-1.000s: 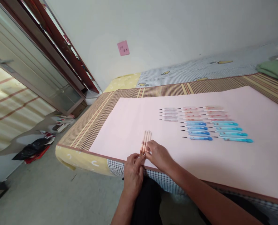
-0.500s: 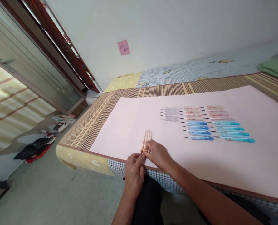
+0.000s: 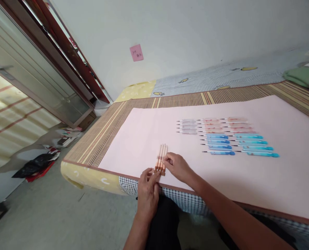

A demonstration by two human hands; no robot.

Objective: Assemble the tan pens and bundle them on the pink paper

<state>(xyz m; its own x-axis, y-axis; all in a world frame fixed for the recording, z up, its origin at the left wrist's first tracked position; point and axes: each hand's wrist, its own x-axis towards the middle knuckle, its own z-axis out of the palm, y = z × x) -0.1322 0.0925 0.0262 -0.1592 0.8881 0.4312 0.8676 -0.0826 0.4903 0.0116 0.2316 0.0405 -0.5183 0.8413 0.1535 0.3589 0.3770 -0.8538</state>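
A row of several slim cream-and-orange pens (image 3: 161, 157) with brown ends lies side by side on the pale pink sheet, close to its front edge. My left hand (image 3: 147, 189) rests at their lower ends, fingers apart, with fingertips touching the brown ends. Against the right side of the row, my right hand (image 3: 179, 167) has its thumb and fingers pinched together at the outermost pen. The brown ends show between my two hands, though my left fingertips cover part of them.
Blue pens (image 3: 219, 147), turquoise pens (image 3: 258, 147), reddish clear-bodied pens (image 3: 211, 123) and pale clear ones (image 3: 187, 125) lie in rows to the right. The pink sheet (image 3: 133, 139) covers a striped mat (image 3: 92, 139) on a bed. A green cloth (image 3: 303, 76) lies far right.
My right hand has shifted up and slightly right along the pens, uncovering their brown lower ends. My left hand stays at the bottom of the row. The view has shifted slightly.
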